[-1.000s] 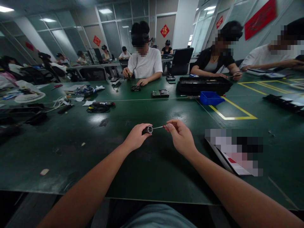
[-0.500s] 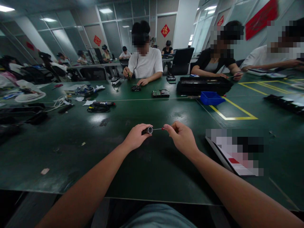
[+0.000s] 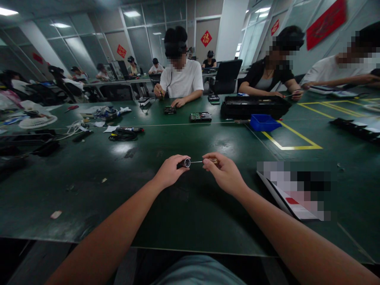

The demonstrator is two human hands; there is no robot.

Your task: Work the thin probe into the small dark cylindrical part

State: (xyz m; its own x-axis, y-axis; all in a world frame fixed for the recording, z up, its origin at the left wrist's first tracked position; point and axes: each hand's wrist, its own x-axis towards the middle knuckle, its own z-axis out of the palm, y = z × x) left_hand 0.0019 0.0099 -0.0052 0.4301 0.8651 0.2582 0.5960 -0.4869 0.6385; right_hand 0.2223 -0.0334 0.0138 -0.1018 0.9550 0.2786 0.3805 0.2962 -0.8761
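Screwdriver (image 3: 214, 160) and tube (image 3: 187, 162) above the counter (image 3: 192, 225)

The left hand (image 3: 170, 171) grips the dark tube over the counter's near middle. The right hand (image 3: 224, 171) grasps the screwdriver by its handle, its shaft pointing left to the tube's rim.

Shiny, Smooth and Soft

Your screwdriver (image 3: 196, 162) has a thin, shiny metal shaft, and its handle (image 3: 214, 160) looks like glossy, see-through plastic. Your tube (image 3: 183, 162) is dark, with a bright ring (image 3: 189, 162) that looks like metal. Your table (image 3: 184, 221) is smooth and glossy, with scuffs. The bin (image 3: 264, 123) looks like plastic. The cloth (image 3: 198, 273) on your lap looks matt.
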